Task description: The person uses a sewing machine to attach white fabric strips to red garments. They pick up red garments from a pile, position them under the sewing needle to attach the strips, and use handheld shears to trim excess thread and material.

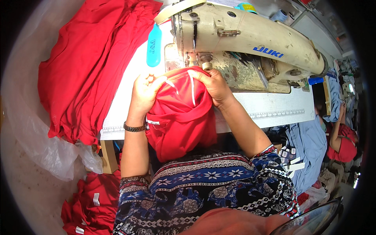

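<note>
A red cloth garment (176,131) is stretched between my hands at the table's near edge and hangs down toward my lap. My left hand (145,92) pinches its upper left edge, thumb on top, beside a short white strip. On the upper right edge, my right hand (213,86) grips the cloth with the thumb next to a longer white strip (192,89). A small white label (153,122) shows on the garment's left side. Just beyond the cloth is the needle area of a cream sewing machine (243,29), close to my right fingers.
A large heap of red garments (90,66) covers the table's left side. A blue oval tag (154,46) lies beside the machine. Scissors-like tools (260,72) rest under the machine arm. More red clothes (92,203) lie below left; blue cloth (309,149) hangs at right, near another person (342,141).
</note>
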Tool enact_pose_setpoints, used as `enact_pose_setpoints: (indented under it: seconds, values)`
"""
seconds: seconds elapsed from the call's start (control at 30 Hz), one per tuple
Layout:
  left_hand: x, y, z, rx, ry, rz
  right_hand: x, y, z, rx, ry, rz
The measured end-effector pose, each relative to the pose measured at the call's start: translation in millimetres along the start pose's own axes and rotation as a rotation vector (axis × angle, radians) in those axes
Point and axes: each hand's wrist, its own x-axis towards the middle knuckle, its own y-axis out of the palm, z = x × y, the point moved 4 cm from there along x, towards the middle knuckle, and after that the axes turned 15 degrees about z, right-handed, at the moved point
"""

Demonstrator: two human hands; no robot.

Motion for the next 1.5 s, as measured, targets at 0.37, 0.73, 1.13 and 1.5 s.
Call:
enact_pose_setpoints:
  seconds: [0.37, 0.73, 1.13, 1.5]
  values:
    - [4.3, -6.9, 10.7, 0.195, -0.017, 0.021, -1.6, -6.7, 1.6, -0.279, -0.196, 0.000]
    - [17.5, -13.6, 15.7, 0.521, 0.011, 0.065, 27.3, -32.8, -21.5, -0.696, -0.141, 0.028]
    - [-1.3, 194.0, -85.7, 1.242, 0.503, 0.703, 36.2, -9.7, -9.0, -0.819, -0.230, 0.175]
    - [148.5, 220.3, 20.7, 1.829, 0.023, 0.524, 36.9, -22.4, -11.0, -0.665, -0.061, 0.031]
